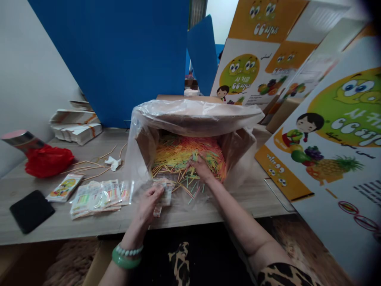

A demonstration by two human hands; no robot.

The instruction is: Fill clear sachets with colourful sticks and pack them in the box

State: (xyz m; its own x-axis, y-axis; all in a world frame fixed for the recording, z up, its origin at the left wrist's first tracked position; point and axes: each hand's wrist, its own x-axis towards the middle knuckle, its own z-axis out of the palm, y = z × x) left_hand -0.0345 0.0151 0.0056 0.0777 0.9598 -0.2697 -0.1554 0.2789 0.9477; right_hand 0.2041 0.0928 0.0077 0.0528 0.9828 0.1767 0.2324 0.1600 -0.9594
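A cardboard box (146,153), lined with a clear plastic bag (190,107), lies open toward me with a heap of thin coloured sticks (169,153) inside. My right hand (200,166) reaches into the heap, its fingers pinched on a few green and yellow sticks (195,156). At the front of the box, my left hand (151,200) is closed on small clear printed packets (167,192); how many it holds is hard to tell. Left of that hand, several flat packets (97,196) with coloured sticks in them lie in an overlapping pile on the table.
Left on the table (119,222) are a black flat pad (31,210), a printed carton (64,187), a red plastic bag (49,161), brown strips (92,163) and stacked folded cartons (76,127). Large printed boxes (336,159) stand at right. A blue panel (125,59) rises behind.
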